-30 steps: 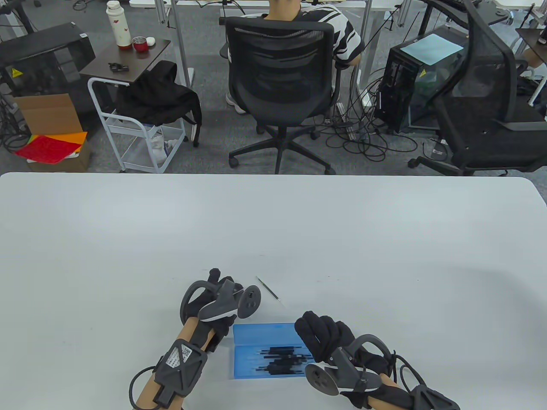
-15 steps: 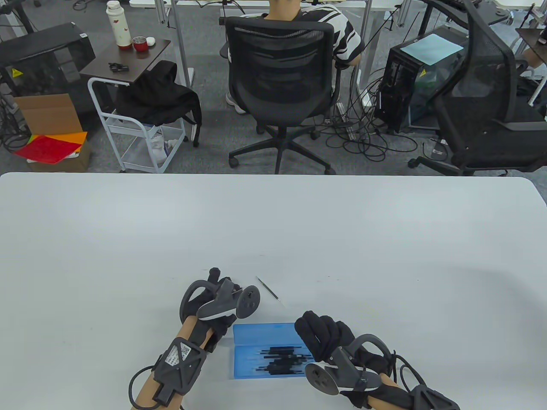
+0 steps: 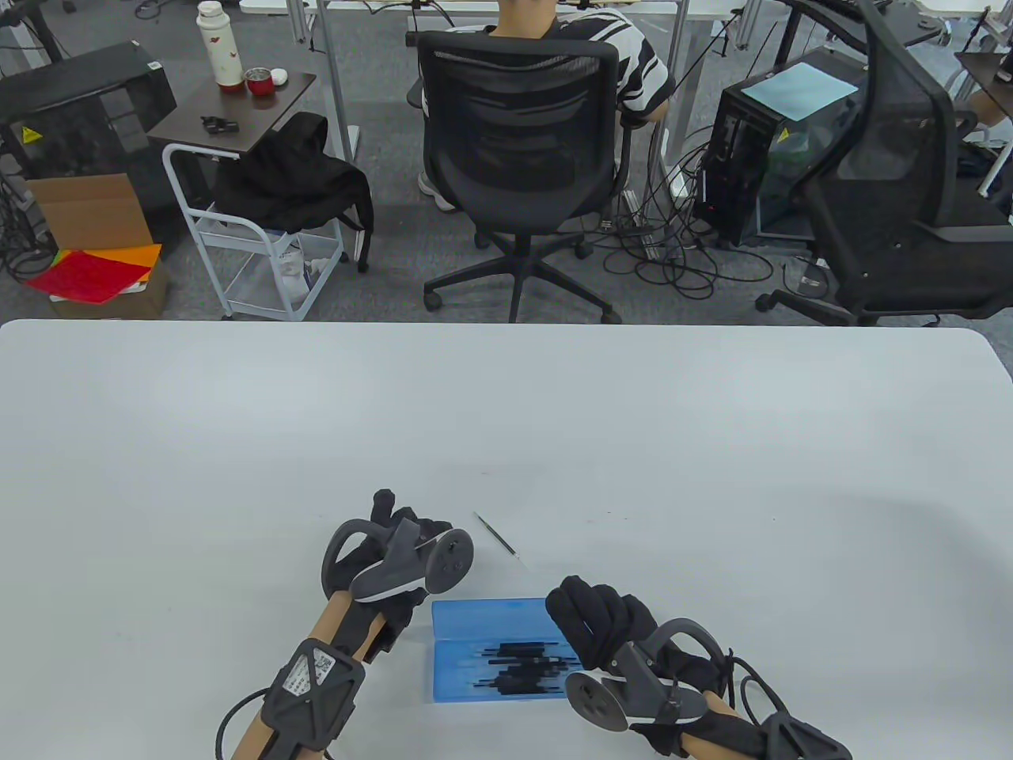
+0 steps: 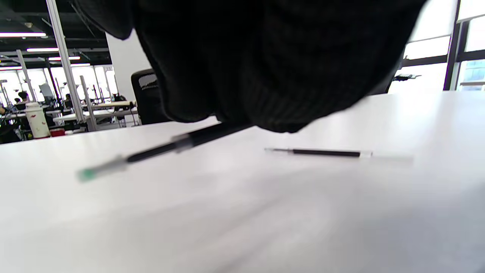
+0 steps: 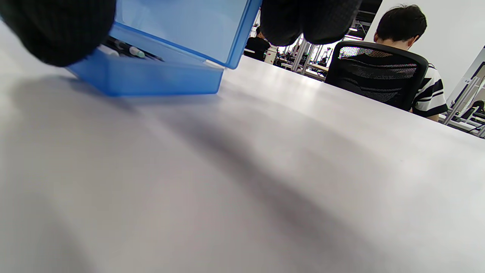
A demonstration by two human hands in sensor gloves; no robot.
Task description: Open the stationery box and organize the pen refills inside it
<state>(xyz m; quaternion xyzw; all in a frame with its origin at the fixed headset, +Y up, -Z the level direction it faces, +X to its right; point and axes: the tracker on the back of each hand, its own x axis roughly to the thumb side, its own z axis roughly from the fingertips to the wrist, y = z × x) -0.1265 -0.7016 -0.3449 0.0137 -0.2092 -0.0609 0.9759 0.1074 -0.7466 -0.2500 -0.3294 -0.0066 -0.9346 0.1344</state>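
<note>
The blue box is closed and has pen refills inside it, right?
Not quite. The blue stationery box is open, not closed: the table view shows its lid laid back, and the black pen refills lie inside it, as you said.

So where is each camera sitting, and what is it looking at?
Table view: high above, looking down at the white table; both gloved hands show, left hand and right hand at the blue box.
Left wrist view: low under the left hand, looking across the table at a held refill and a loose refill.
Right wrist view: low by the table, facing the blue box; fingertips show.
Shared: the loose refill, table and left wrist views.
</note>
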